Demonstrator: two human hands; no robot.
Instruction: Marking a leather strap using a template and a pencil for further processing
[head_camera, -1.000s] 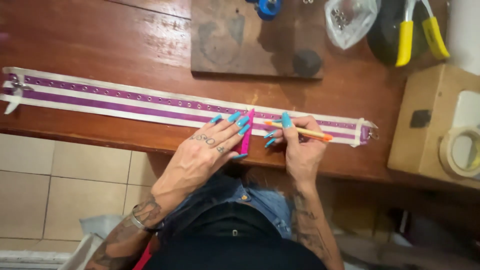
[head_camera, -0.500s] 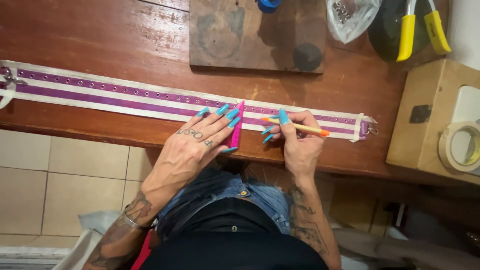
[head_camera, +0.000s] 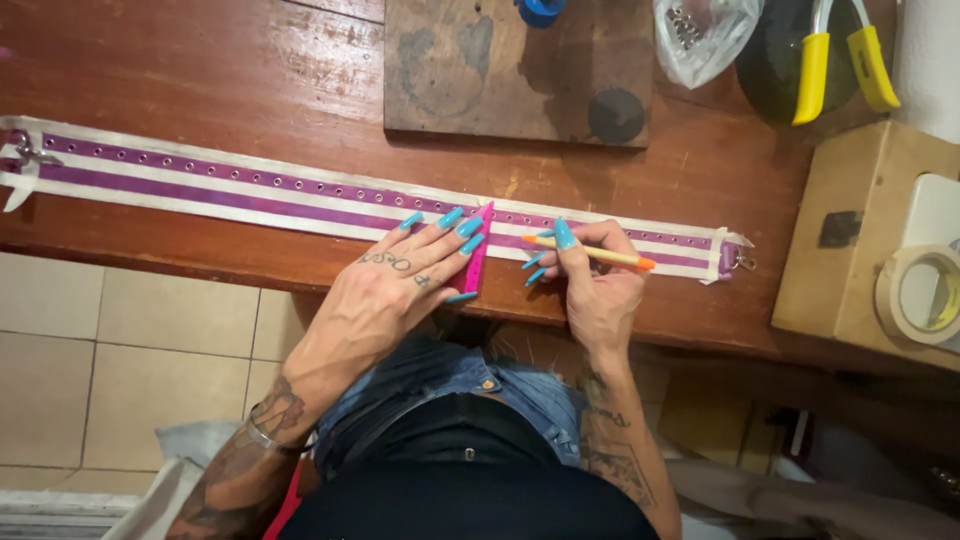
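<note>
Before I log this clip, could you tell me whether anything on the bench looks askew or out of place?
Nothing stands out. The purple and white strap lies flat along the wooden table; the left hand presses a pink ruler across it, and the right hand holds an orange pencil.

left hand (head_camera: 400, 275) flat, right hand (head_camera: 590, 285) pinching.

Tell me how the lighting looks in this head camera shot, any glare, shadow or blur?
Head view: the wooden table carries a soft sheen at upper left; the purple and white strap is sharp, its eyelets distinct; left hand and right hand show no motion blur; the space under the table at lower right is dim.
</note>
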